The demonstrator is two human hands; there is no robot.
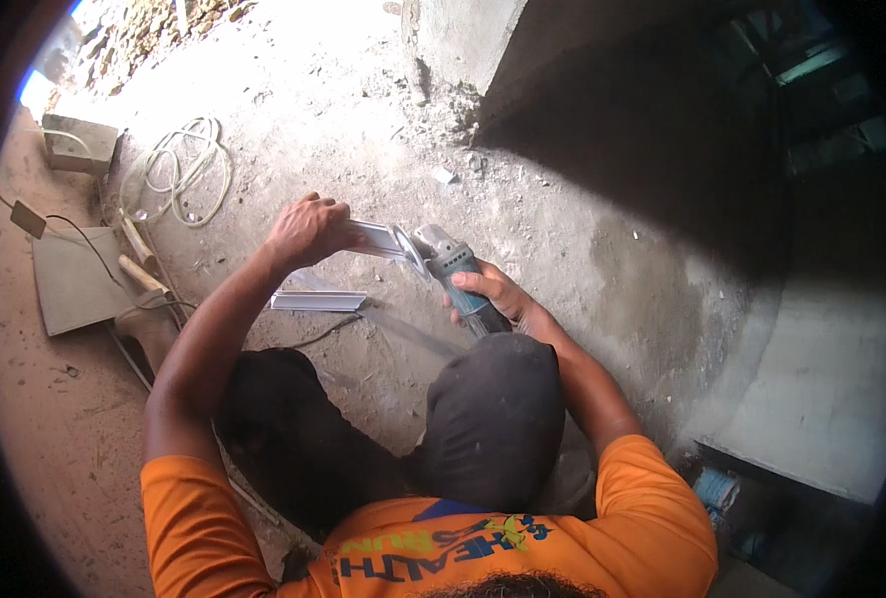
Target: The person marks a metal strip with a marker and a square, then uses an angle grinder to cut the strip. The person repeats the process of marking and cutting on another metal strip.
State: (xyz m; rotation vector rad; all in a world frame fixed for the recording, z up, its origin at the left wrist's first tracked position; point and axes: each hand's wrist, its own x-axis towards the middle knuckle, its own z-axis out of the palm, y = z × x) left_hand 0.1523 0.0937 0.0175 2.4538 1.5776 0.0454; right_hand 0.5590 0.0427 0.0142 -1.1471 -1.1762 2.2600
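Observation:
My left hand [310, 231] is closed on the left end of a short white metal profile strip [375, 239] with lengthwise ridges. In my right hand [495, 295] is a teal and grey angle grinder [460, 274], my fingers wrapped round its body. The grinder's disc [413, 251] stands at the right end of the strip; whether it touches or sits just beside it I cannot tell. Below my left hand a second white profile piece [318, 300] lies on the ground. My dark-clad knees are bent in front of me, the right one just below the grinder.
A coiled pale cable [188, 174] lies on the dusty concrete floor [552, 224]. To the left are a concrete block [81, 148], a square tile [76, 279] and a wooden-handled tool [142, 272]. A pale slab [812, 389] is at the right, below deep shadow.

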